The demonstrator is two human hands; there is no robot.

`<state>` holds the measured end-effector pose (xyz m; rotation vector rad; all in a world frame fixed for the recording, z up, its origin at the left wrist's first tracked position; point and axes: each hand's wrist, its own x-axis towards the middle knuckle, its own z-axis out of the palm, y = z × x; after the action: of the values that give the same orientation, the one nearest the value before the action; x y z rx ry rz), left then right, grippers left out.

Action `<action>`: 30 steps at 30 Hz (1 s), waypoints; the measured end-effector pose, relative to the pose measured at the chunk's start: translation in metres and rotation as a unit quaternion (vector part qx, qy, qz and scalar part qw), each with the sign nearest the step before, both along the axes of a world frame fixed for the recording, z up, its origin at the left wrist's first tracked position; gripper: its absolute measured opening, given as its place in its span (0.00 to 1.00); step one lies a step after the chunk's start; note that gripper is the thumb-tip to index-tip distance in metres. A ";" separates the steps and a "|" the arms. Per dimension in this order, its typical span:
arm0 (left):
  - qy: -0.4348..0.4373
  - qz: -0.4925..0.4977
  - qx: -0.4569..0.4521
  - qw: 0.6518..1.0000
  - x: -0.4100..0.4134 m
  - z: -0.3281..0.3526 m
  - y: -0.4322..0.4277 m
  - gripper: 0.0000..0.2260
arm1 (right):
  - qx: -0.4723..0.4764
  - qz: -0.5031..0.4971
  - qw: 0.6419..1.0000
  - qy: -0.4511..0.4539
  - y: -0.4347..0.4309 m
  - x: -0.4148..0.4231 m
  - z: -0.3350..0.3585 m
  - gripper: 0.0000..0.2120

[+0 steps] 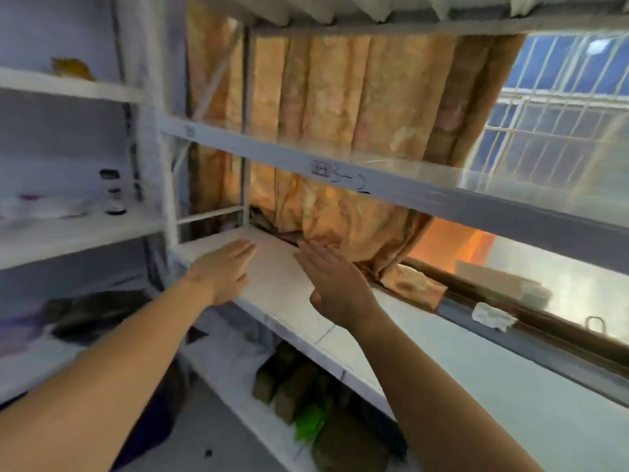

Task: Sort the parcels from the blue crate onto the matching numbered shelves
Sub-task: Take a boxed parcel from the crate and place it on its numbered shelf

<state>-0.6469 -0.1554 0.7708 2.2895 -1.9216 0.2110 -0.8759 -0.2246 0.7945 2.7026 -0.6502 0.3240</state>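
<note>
White shelf [282, 294] fronts an orange curtain [340, 97]; left hand [224, 267] and right hand [335, 284] reach over its left end, grip spread, empty. Brown parcels [289, 386] below look stiff and light: hold opposite sides.

You had a single view, worn on your head. It looked forward and down along both forearms at the white shelf [279, 287], close in, with your left hand [223, 270] and right hand [335, 284] mid-frame. The wide lens sat tilted, so the shelf beam [340, 172] ran slantwise, with the curtain [340, 97] behind and the window [561, 114] at right.
</note>
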 end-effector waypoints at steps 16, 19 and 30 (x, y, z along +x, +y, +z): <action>0.131 0.263 0.011 0.956 0.285 -0.111 0.206 0.29 | 0.222 0.120 0.965 0.073 0.114 0.377 -0.118 0.35; 0.175 0.294 0.014 0.940 0.313 -0.154 0.203 0.28 | 0.235 0.119 0.960 0.094 0.103 0.415 -0.150 0.34; 0.353 0.419 -0.006 0.837 0.428 -0.277 0.127 0.26 | 0.340 0.114 0.915 0.188 0.045 0.599 -0.293 0.33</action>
<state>-0.2193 -0.0287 0.4936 2.5171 -0.5142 -0.4766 -0.2770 -0.1793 0.5010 3.3659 -0.3709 -0.4571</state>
